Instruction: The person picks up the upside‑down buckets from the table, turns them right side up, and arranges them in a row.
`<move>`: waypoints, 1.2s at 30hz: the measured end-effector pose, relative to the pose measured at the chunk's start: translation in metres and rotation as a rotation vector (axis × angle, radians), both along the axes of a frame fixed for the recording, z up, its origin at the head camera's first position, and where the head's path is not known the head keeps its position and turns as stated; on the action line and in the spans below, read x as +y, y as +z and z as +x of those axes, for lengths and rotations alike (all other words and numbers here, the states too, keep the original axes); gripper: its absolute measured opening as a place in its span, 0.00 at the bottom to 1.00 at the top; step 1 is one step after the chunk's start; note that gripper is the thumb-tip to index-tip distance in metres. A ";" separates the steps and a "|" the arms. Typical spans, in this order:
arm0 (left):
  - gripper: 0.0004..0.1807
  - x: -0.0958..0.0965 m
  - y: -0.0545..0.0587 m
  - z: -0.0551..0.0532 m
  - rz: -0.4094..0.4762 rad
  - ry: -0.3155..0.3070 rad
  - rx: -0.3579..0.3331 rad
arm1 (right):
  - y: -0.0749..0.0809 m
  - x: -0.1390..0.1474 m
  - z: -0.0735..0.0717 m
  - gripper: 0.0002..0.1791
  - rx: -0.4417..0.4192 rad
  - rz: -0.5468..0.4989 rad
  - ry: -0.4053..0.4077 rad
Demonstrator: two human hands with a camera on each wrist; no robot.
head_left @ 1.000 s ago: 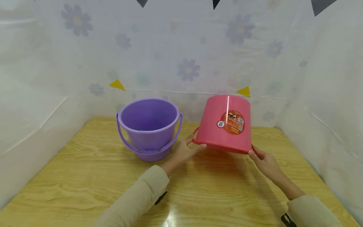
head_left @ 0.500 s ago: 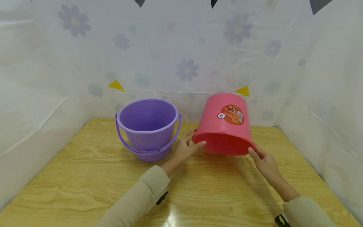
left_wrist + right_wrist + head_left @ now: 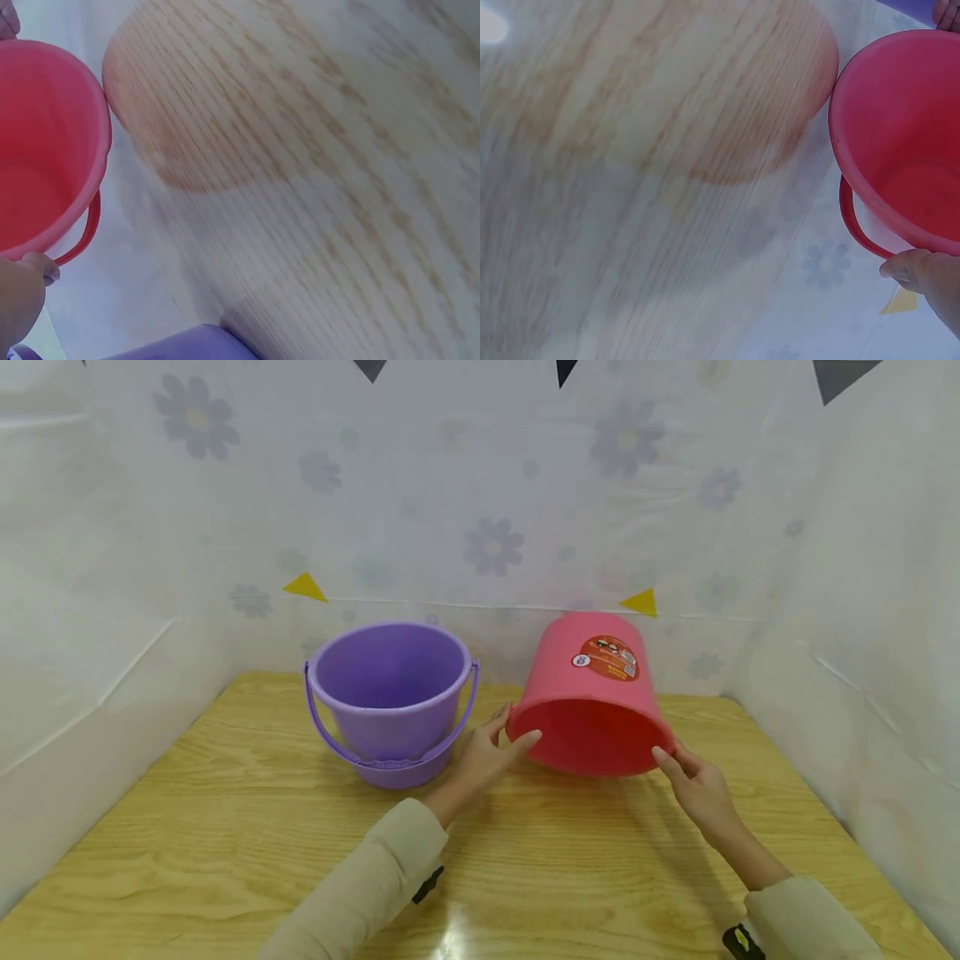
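A pink bucket (image 3: pixel 592 681) with a round red label is tipped toward me in the head view, its open mouth facing forward and down close over the table. My left hand (image 3: pixel 483 760) grips it at the left side of the rim, and my right hand (image 3: pixel 701 789) grips the right side, thumb on the rim. In both wrist views the red handle (image 3: pixel 88 232) hangs behind the rim beside the fingers, and the bucket's inside (image 3: pixel 922 165) shows nothing in it. A purple bucket (image 3: pixel 390 727) stands upright just left of my left hand, its handle lowered at the front.
The wooden table (image 3: pixel 225 860) carries both buckets. A white flowered curtain (image 3: pixel 405 468) closes off the back, with white sheets (image 3: pixel 892 635) at the sides. Yellow triangles (image 3: pixel 306 587) show on the back curtain.
Between the hands the pink bucket has tilted so that its mouth turns up toward me and its inside shows. Both hands keep their hold; the purple bucket has not moved.
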State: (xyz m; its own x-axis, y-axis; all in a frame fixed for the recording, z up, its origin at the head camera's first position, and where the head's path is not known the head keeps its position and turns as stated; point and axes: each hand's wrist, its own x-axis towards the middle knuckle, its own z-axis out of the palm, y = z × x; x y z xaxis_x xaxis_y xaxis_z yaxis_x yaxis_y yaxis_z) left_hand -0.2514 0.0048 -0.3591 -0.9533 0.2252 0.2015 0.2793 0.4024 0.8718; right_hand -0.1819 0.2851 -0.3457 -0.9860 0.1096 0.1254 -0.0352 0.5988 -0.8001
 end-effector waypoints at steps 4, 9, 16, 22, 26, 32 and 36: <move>0.45 -0.001 0.001 -0.001 -0.018 -0.009 0.018 | 0.002 0.002 -0.001 0.37 -0.032 -0.030 0.031; 0.44 -0.001 0.002 -0.001 -0.015 -0.031 0.013 | 0.005 0.005 0.000 0.38 -0.050 -0.031 0.045; 0.43 0.002 0.006 0.002 -0.041 -0.020 0.015 | 0.007 0.009 -0.001 0.37 -0.044 -0.024 0.059; 0.44 0.003 0.006 0.003 -0.048 -0.020 0.009 | 0.006 0.012 0.002 0.36 -0.036 -0.019 0.069; 0.44 0.003 0.005 0.004 -0.061 -0.017 0.013 | 0.004 0.011 0.004 0.35 -0.004 -0.031 0.084; 0.43 0.001 0.007 0.004 0.024 -0.054 0.026 | 0.003 0.008 0.007 0.33 0.173 -0.043 0.140; 0.45 0.000 0.008 0.002 0.060 -0.084 0.073 | 0.007 0.010 0.005 0.34 0.272 -0.073 0.187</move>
State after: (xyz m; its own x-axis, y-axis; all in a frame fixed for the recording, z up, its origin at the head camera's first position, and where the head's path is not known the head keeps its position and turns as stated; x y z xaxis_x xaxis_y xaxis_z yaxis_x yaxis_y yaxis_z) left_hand -0.2496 0.0047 -0.3513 -0.9140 0.2886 0.2852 0.3733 0.3225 0.8698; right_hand -0.1765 0.2947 -0.3392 -0.9215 -0.0512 0.3849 -0.3567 0.5034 -0.7870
